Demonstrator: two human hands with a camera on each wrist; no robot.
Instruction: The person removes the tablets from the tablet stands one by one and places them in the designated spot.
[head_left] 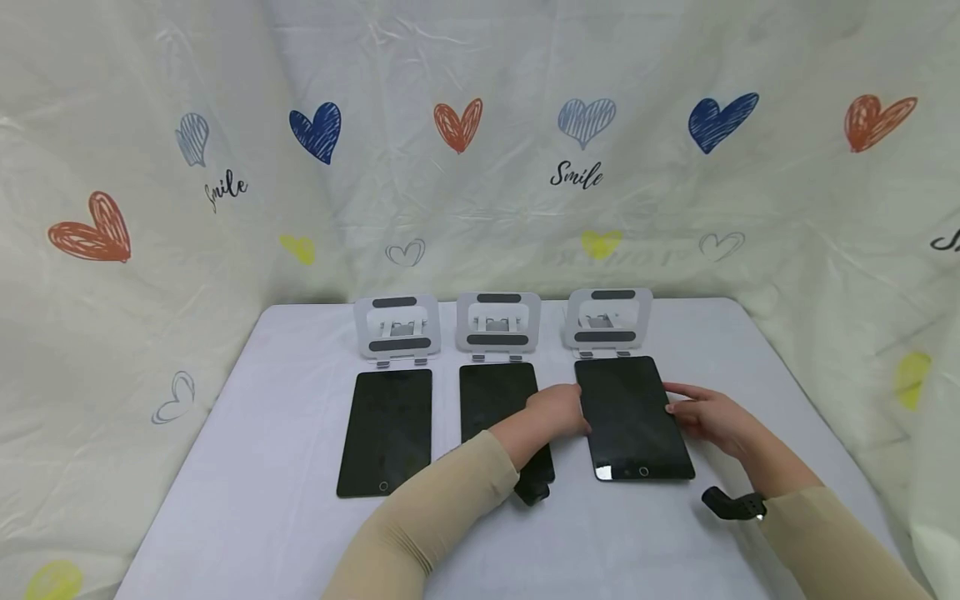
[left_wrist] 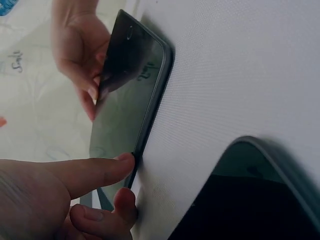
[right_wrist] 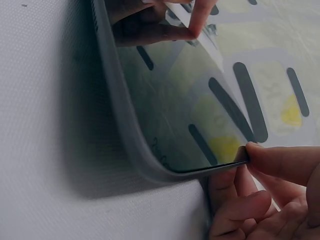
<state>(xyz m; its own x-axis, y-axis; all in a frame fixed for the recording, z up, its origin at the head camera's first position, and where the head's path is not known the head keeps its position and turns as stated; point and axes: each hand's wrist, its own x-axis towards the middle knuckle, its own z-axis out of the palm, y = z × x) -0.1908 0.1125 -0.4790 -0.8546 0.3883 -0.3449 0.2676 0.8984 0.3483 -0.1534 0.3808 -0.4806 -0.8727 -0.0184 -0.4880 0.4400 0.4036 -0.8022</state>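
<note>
A black tablet (head_left: 633, 421) with a round home button lies screen up at the right of the row, held between both hands. My left hand (head_left: 557, 410) grips its left edge, thumb on the rim and fingers curled beside it, as the left wrist view shows. On the opposite side my right hand (head_left: 712, 421) pinches the edge; in the right wrist view its thumb (right_wrist: 285, 162) is on the rim and its fingers are curled underneath. The glossy screen reflects a hand and a stand. My left forearm partly covers the middle tablet (head_left: 498, 396).
Another black tablet (head_left: 388, 429) lies at the left. Behind the tablets stand three white stands with grey pads: left (head_left: 362, 325), middle (head_left: 463, 321) and right (head_left: 572, 321). A white cloth covers the table (head_left: 247, 467); a heart-printed curtain (head_left: 495, 225) hangs behind it.
</note>
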